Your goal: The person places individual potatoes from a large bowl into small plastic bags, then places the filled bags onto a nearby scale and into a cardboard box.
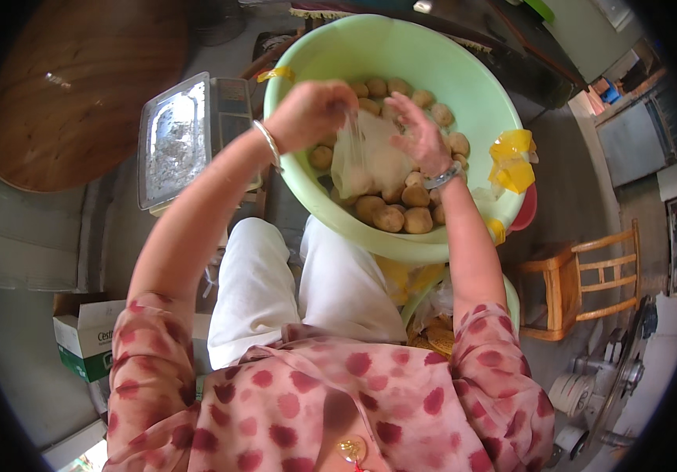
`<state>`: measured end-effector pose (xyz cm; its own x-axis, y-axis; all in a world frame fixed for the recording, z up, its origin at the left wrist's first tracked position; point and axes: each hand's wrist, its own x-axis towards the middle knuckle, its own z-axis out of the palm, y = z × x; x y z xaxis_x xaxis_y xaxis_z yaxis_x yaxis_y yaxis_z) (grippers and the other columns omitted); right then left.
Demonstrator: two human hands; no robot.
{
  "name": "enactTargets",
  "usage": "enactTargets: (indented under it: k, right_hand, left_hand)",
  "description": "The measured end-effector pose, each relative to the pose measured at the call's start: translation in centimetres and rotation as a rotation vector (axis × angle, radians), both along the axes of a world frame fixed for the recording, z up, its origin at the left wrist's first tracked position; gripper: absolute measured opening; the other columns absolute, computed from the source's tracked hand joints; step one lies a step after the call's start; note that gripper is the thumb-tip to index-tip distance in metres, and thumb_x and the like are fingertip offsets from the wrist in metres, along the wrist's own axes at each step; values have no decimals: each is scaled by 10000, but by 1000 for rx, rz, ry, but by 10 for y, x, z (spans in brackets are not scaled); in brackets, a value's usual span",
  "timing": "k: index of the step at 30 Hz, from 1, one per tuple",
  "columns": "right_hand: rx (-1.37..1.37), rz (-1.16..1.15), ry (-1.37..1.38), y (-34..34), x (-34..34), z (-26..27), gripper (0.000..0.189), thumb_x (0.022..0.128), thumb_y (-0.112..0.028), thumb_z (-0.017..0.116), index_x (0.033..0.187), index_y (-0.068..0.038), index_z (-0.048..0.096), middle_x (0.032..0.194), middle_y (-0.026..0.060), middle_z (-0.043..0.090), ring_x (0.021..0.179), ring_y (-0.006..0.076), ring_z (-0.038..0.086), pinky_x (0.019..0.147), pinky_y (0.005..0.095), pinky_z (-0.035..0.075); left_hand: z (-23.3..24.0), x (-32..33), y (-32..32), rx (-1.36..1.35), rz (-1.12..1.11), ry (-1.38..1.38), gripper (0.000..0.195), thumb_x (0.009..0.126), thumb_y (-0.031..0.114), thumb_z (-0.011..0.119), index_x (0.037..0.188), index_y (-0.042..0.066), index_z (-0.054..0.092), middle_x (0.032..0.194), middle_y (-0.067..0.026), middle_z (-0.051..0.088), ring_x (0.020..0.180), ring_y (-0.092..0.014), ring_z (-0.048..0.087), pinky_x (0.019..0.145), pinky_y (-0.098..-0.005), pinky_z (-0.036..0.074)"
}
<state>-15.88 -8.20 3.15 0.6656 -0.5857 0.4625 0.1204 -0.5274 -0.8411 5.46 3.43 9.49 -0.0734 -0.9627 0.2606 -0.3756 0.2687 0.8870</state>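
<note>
Before me stands a big light-green plastic basin (462, 71) with several brown potatoes (388, 218) in its bottom. My left hand (316, 112) is over the basin's left half, its fingers pinched on the gathered top of a thin translucent plastic bag (365, 156). The bag hangs down among the potatoes, and roundish shapes show dimly through its lower part. Just right of the bag is my right hand (421, 135), fingers spread, palm towards the bag. Whether it touches the bag I cannot tell.
A scale with a metal pan (173, 141) stands left of the basin. Yellow tape (512, 160) sticks to the basin's right rim. A wooden chair (574, 283) is at the right, a round wooden tabletop (85, 88) at the upper left, and a cardboard box (88, 336) at the lower left.
</note>
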Motion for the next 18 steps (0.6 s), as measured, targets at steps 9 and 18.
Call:
enactTargets:
  k: [9,18]
  right_hand:
    - [505,391,444,-1,2,-39,250,864,-138,576,1069,3,599,987,65,644,950,136,585,894,294,432]
    - [804,183,279,-1,6,-33,168,883,-126,514,926,3,612,677,28,581,615,118,572,590,249,475]
  left_hand:
    - [-68,-30,-5,172,55,324,128,828,2,542,950,-31,558,815,-38,594,747,-98,579,702,-239,487]
    - [-37,-30,2,-120,147,-235,143,766,-21,566,902,-9,607,816,-38,592,669,-78,541,621,-215,459]
